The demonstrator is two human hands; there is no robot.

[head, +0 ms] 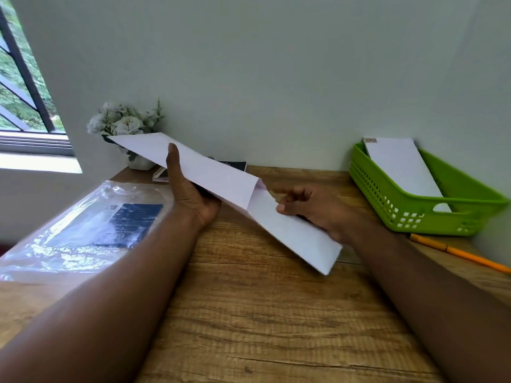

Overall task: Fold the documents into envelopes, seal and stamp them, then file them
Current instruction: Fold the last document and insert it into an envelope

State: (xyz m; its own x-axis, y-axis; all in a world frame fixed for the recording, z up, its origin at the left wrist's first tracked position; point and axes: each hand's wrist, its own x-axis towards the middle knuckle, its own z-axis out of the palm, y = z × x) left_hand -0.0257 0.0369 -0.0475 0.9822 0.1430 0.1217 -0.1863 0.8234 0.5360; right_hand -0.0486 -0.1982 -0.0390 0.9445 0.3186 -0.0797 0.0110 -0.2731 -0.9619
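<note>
above the wooden desk (249, 313), a folded white document (293, 230) half inside a long white envelope (204, 168).

At mid-frame, the left hand (190, 194) grips a white envelope (210, 172) above the wooden desk (249, 313), while the right hand (312, 211) holds a folded document (293, 230) partly inside its open end. At right, a green basket (414, 211) holds another envelope (401, 167).

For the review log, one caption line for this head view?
Both hands, left hand and right hand, hold a white envelope with folded paper above the wooden desk.
</note>
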